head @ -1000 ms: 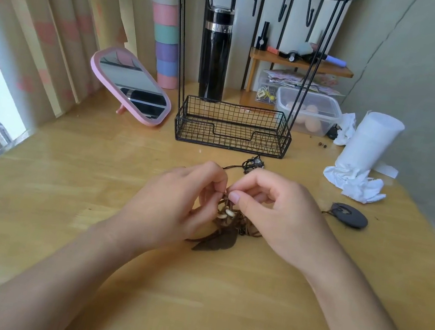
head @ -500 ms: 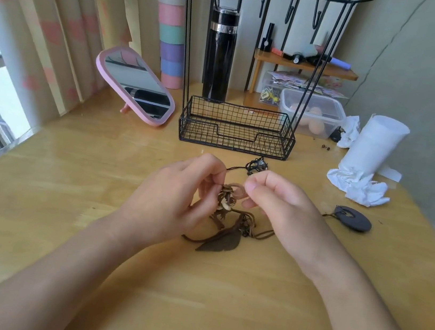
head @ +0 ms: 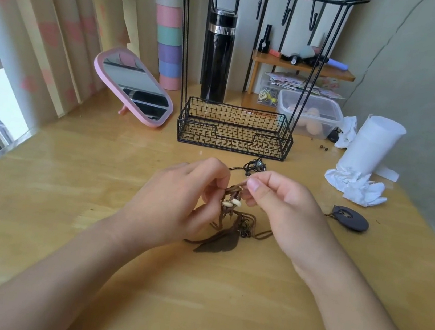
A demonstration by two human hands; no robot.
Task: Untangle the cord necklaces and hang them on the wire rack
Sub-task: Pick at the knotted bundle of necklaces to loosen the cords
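Now, your left hand (head: 177,201) grips the beaded knot of the cord necklaces (head: 232,209), raised just off the tabletop (head: 68,185), with the leaf pendant (head: 217,244) trailing on the wood. Your right hand (head: 283,207) pinches one brown loop at the top. The cords look light, limp and snag-prone: pull single strands gently. The wire rack (head: 232,139) stands close behind; the widest room lies toward you.

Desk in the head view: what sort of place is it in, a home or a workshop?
Most likely a home, perhaps a bedroom dressing table: a pink mirror stands on it, patterned curtains hang alongside, and a small shelf holds nail polish.
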